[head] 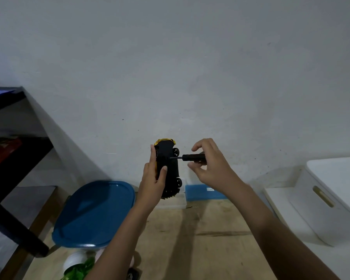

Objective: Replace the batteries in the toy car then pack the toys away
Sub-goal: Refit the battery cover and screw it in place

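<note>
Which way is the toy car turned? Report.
The toy car stands on end, black underside facing the camera; left hand grips it, right hand's screwdriver touches the underside.

— Our left hand (153,179)?
— Up in front of us, forearm rising from bottom centre. Thumb lies flat on the toy car (168,158), fingers wrap behind its far edge.
— Our right hand (212,168)?
— Level with the left, just beside it, forearm in from lower right. Fingertips pinch the screwdriver (192,158) handle: index curled over, thumb under.
</note>
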Motion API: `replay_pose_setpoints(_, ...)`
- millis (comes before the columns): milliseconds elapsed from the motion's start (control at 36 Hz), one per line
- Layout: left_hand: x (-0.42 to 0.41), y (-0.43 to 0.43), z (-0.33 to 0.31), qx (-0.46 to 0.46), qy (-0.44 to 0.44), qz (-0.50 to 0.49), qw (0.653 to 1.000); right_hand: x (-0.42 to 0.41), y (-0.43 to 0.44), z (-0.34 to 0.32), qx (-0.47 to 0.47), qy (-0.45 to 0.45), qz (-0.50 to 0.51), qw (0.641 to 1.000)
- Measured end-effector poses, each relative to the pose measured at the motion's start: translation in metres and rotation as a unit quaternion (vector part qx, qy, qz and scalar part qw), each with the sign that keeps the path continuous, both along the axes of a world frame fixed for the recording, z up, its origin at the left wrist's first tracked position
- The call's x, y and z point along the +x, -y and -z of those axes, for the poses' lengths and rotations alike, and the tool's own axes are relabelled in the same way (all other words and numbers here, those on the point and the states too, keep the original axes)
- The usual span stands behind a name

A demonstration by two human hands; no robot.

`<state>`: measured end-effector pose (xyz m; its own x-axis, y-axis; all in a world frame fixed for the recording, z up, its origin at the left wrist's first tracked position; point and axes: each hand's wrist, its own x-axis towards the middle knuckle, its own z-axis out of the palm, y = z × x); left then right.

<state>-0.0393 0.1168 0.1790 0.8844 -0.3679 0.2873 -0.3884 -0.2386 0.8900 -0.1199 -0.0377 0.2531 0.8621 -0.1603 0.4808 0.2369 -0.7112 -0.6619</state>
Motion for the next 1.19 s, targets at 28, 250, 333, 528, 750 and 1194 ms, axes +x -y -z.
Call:
replay_pose_setpoints(28, -0.001, 0.0, -0.001, 0.005, 0.001, 0.003, 1.0, -0.001, 0.0, -0.001, 0.002, -0.015, 0.006, 1.0)
replay_pose_setpoints(250, -0.002, -0.001, -0.004, -0.01, -0.008, 0.01, 1.0, -0.003, -0.003, -0.001, 0.008, 0.0, 0.006, 1.0)
replay_pose_setpoints(333, -0.004, -0.001, -0.003, -0.02, -0.014, 0.014, 1.0, -0.005, -0.004, -0.001, 0.059, -0.019, 0.038, 0.997)
replay_pose_setpoints(528, -0.01, -0.002, 0.002, -0.031, -0.028, 0.002, 0.999, -0.009, -0.009, 0.008, 0.003, -0.001, 0.032, 0.999)
replay_pose_setpoints(750, -0.017, -0.004, 0.01, -0.043, -0.024, 0.01, 0.999, -0.02, -0.015, 0.008, -0.091, 0.012, 0.0, 0.996)
replay_pose_setpoints(1194, -0.046, -0.014, 0.019, 0.054, 0.039, -0.001, 0.998, -0.033, -0.015, 0.023, -0.041, -0.147, 0.088, 0.984)
